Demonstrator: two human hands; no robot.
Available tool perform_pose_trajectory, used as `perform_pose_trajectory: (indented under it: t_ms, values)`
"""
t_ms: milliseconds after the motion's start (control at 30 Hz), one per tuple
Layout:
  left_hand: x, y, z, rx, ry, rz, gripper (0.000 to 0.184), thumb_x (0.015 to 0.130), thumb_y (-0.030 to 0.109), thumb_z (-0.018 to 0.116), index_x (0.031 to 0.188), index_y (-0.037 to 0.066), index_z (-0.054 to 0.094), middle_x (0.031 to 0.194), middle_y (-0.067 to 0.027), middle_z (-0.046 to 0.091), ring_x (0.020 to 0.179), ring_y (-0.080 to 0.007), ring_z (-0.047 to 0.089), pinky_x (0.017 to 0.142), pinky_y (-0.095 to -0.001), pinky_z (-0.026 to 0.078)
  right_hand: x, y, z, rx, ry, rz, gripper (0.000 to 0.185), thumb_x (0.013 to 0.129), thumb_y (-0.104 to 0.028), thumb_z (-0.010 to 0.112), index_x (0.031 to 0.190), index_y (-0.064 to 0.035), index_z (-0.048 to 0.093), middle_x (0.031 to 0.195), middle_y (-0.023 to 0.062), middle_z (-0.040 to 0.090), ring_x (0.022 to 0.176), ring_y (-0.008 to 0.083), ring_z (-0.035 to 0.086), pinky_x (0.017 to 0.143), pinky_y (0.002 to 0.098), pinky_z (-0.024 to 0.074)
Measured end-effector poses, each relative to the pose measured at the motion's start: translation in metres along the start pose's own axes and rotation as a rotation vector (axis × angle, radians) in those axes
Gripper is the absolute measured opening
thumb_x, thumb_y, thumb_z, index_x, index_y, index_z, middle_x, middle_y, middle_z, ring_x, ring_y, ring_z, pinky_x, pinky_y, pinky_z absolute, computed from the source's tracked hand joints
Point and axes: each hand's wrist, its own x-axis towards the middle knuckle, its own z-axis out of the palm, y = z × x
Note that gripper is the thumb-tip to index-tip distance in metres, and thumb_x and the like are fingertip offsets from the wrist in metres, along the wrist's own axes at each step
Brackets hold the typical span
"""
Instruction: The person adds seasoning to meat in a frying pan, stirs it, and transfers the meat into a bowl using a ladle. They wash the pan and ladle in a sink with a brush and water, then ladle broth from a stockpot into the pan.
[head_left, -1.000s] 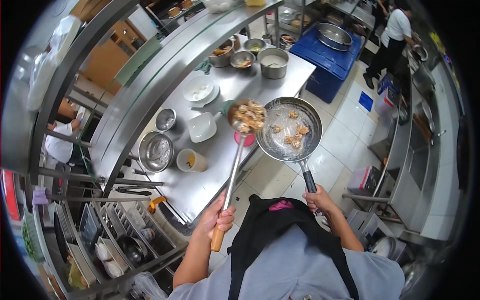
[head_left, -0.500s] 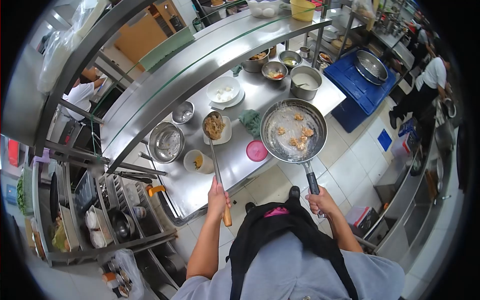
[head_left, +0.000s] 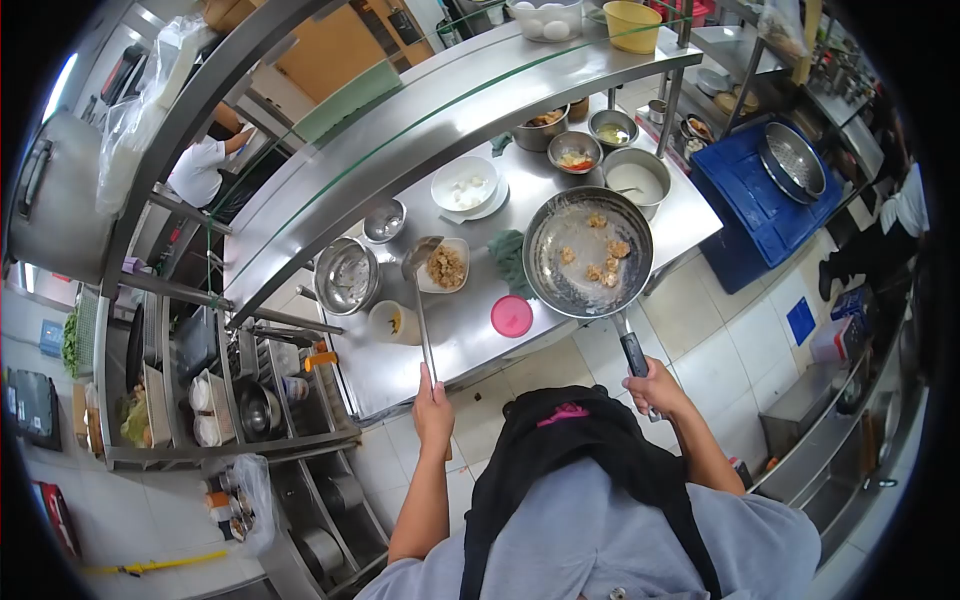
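Note:
My left hand (head_left: pixel 433 412) is closed around the handle of a long metal ladle (head_left: pixel 421 255), its bowl tipped at the left edge of a small white dish (head_left: pixel 463 250). Brown cooked food (head_left: pixel 446 267), perhaps fried rice, fills the dish. My right hand (head_left: pixel 655 388) grips the black handle of a frying pan (head_left: pixel 570 222), held above the counter's front edge. Several clumps of food and a whitish film stay in the pan. Between dish and pan are a green cloth (head_left: pixel 508 262) and a pink lid (head_left: pixel 511 316).
On the steel counter (head_left: pixel 470 345) stand a white plastic tub (head_left: pixel 380 323), metal bowls (head_left: pixel 347 276), a white bowl (head_left: pixel 466 176) and a pot of pale liquid (head_left: pixel 637 180). A steel shelf (head_left: pixel 440 105) spans overhead. A blue bin (head_left: pixel 735 215) is at right; other people are beyond.
The ladle has tipped over, and the food it carried is now in the white dish. The frying pan stays in my right hand. My view has shifted slightly.

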Motion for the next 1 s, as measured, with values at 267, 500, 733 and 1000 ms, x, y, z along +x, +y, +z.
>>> perform_pose_trajectory:
  t_ms: [267,500,733,1000]
  values:
    - [-0.012,0.023,-0.061,-0.153,-0.143,-0.062,0.054,0.100,0.018,0.053,0.152,0.016,0.042,0.099,-0.0187,0.072,0.085,-0.0306,0.070,0.076,-0.0408,0.051,0.021,-0.010,0.012,-0.087,-0.001,-0.004,0.023,0.086,-0.001,0.064,0.104,-0.0025,0.048,0.059,0.0017,0.049,0.043,0.0108,0.048,0.037,0.0287,0.0410]
    - [0.020,0.075,-0.010,-0.033,-0.342,0.246,0.053,0.098,0.014,0.052,0.150,0.014,0.043,0.110,-0.0275,0.068,0.092,-0.0406,0.069,0.082,-0.0416,0.053,0.035,-0.009,0.024,-0.030,-0.169,0.004,0.021,0.087,-0.002,0.063,0.098,-0.0058,0.046,0.059,-0.0010,0.046,0.044,0.0091,0.046,0.037,0.0277,0.0403]
    - [0.012,0.054,-0.053,0.184,-0.398,0.609,0.054,0.095,0.018,0.059,0.148,0.024,0.048,0.092,-0.0218,0.070,0.082,-0.0411,0.067,0.075,-0.0486,0.053,0.040,-0.015,0.030,0.037,-0.151,0.039,0.023,0.087,-0.001,0.064,0.092,-0.0088,0.043,0.059,-0.0009,0.045,0.043,0.0090,0.044,0.037,0.0276,0.0383]
    - [0.052,0.085,-0.043,0.149,-0.419,0.369,0.052,0.097,0.017,0.057,0.148,0.021,0.048,0.096,-0.0247,0.069,0.086,-0.0440,0.066,0.075,-0.0497,0.052,0.026,-0.020,0.039,0.002,-0.099,-0.009,0.023,0.087,0.000,0.063,0.097,-0.0073,0.044,0.059,-0.0011,0.044,0.043,0.0089,0.044,0.037,0.0281,0.0383]
